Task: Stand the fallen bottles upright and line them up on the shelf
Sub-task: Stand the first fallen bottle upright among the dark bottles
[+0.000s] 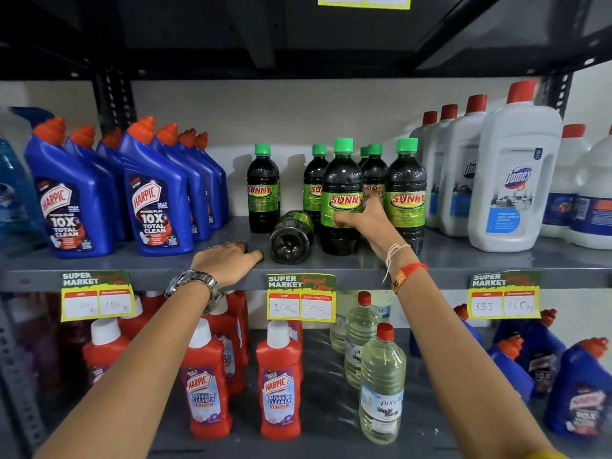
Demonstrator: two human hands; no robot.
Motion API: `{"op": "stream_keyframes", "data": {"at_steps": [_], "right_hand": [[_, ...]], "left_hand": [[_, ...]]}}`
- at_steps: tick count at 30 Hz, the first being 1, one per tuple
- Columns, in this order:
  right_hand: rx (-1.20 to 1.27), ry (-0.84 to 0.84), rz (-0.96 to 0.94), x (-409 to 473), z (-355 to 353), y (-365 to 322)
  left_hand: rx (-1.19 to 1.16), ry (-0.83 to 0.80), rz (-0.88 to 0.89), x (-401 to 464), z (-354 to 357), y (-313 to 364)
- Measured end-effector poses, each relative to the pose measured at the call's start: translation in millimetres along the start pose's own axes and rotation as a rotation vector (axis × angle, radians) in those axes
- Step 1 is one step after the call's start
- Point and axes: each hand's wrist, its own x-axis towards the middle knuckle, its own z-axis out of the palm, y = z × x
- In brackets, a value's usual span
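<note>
Several dark Sunny bottles with green caps stand on the grey shelf (463,260). One Sunny bottle (291,236) lies on its side, its base facing me. My right hand (367,217) grips the front upright Sunny bottle (341,180) around its label. Another upright Sunny bottle (406,193) stands just right of it, and one (263,190) stands apart at the left. My left hand (228,260) rests flat on the shelf edge, fingers together, just left of the fallen bottle and holding nothing.
Blue Harpic bottles (155,193) crowd the shelf's left, white Domex bottles (510,173) its right. Price tags (301,298) hang from the shelf edge. Below stand red Harpic cleaners (280,382) and clear bottles (381,385). Another shelf hangs close overhead.
</note>
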Motion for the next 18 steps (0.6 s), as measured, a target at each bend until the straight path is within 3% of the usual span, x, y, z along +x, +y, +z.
{"op": "stream_keyframes", "data": {"at_steps": [2, 6, 8, 11, 15, 18], "right_hand": [[-0.149, 0.075, -0.079, -11, 1, -6], [-0.581, 0.465, -0.492, -47, 22, -24], [-0.636, 0.507, -0.663, -57, 37, -43], [-0.780, 0.268, -0.625, -52, 58, -66], [-1.127, -0.057, -0.275, -24, 83, -73], [-1.219, -0.246, -0.123, -4, 97, -73]], "left_hand": [[-0.018, 0.008, -0.011, 0, 0, 1], [-0.062, 0.020, -0.092, -3, -3, 5], [-0.084, 0.014, -0.117, -5, -7, 7], [-0.031, -0.022, -0.025, -10, -10, 3], [-0.047, -0.066, 0.001, -25, -14, -10], [-0.026, 0.015, -0.049, -33, -11, -8]]}}
